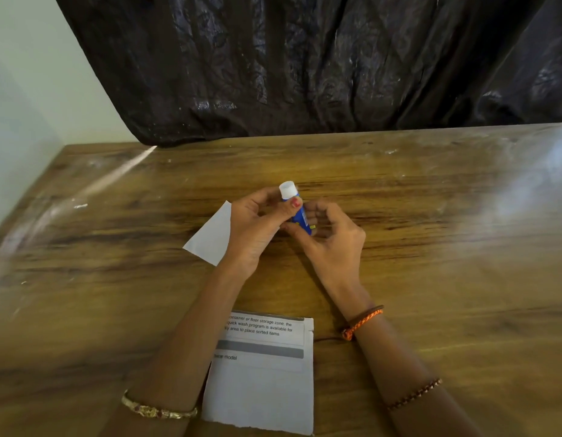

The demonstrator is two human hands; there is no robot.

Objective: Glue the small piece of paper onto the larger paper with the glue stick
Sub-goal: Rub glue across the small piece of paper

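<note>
Glue stick (298, 209) sits raised above the wooden table (430, 216), shared between both hands: the right hand (331, 241) curls its fingers around the blue barrel near the base, while the left hand (257, 228) pinches the upper barrel just under the white cap (287, 189), thumb laid across it. That split grip looks like the setup for uncapping, one hand anchoring the body and the other freeing the top, so the step in hand is probably opening the stick; the cap is still on.

The small piece of paper (210, 238) lies on the table just beyond and to the left of the left hand, partly hidden by it, kept close for gluing. The larger paper (263, 383), printed with text, lies flat between the forearms near the table's front edge, clear of the hands and ready to receive the piece.

Counted: one glue stick, one cap, two papers, two hands. A dark curtain (304, 64) hangs behind.
</note>
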